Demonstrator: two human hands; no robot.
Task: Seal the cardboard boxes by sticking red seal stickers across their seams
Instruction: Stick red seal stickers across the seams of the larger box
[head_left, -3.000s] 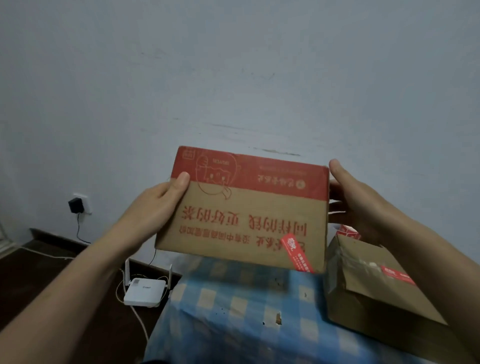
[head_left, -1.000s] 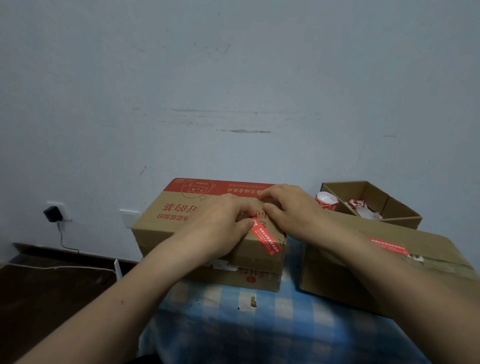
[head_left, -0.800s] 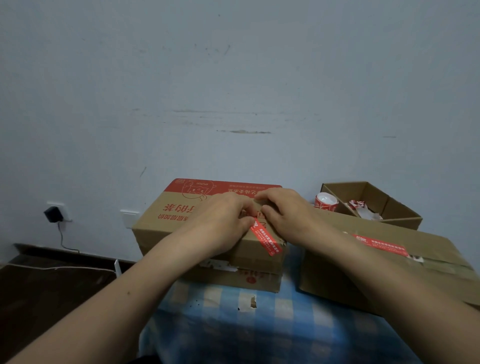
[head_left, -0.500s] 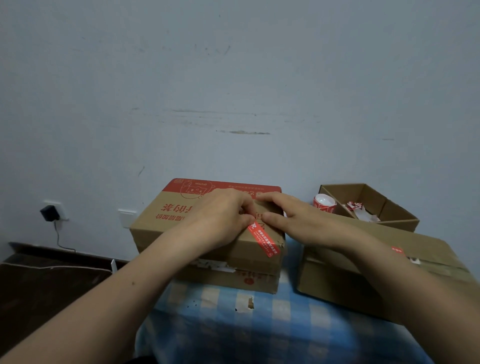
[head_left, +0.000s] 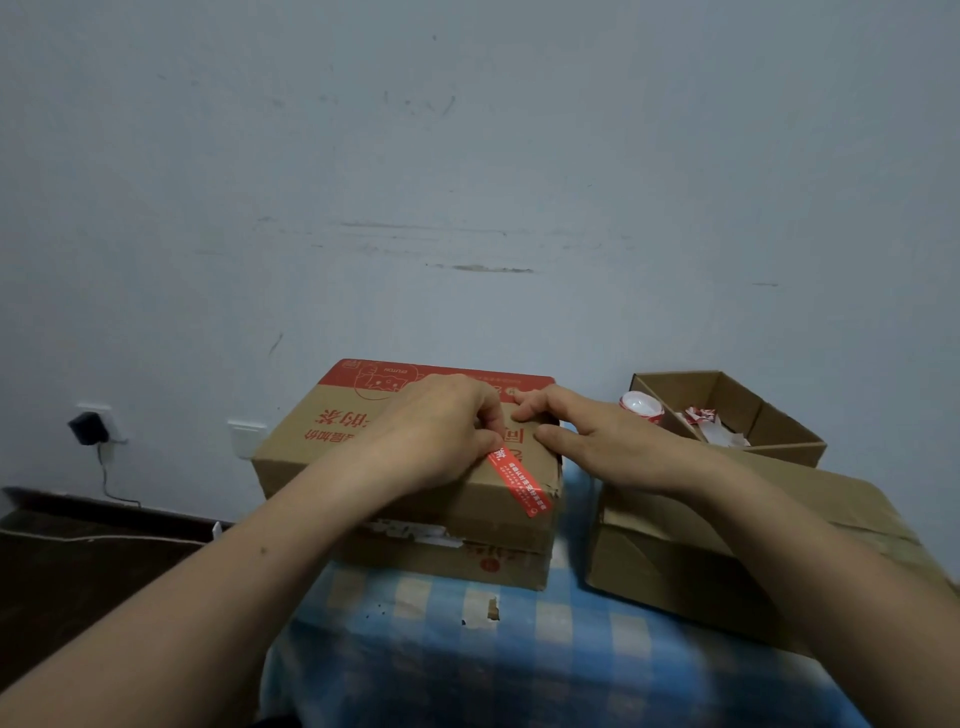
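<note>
Both hands are on the box (head_left: 311, 447), which sits on the bench (head_left: 519, 654) at its far left. The left hand (head_left: 441, 431) has its fingers curled, with thumb and forefinger closed on the upper end of the sticker (head_left: 519, 482). The right hand (head_left: 587, 441) lies flat and spread along the box's right top edge, holding nothing and apparently steadying the box.

The main risk, as I judge it, is a poor bond. The sticker runs at a slant near the box's near right corner, and that corner looks frayed and dented, so the lower end may not grip the rough card. If the upper end clings to the thumb when the hand lifts, the strip could peel back or crease. Pressing from one end only could trap a wrinkle. I cannot tell whether the strip really crosses a seam; if it lies wholly on one flap, the box is not sealed. The checked cloth could also let the box slide if pushed sideways.

The sticker is a narrow red strip with small white print, seemingly flat along its visible length. The box is brown card with a red band at the far edge, red print on top, and torn white tape along its front.
</note>
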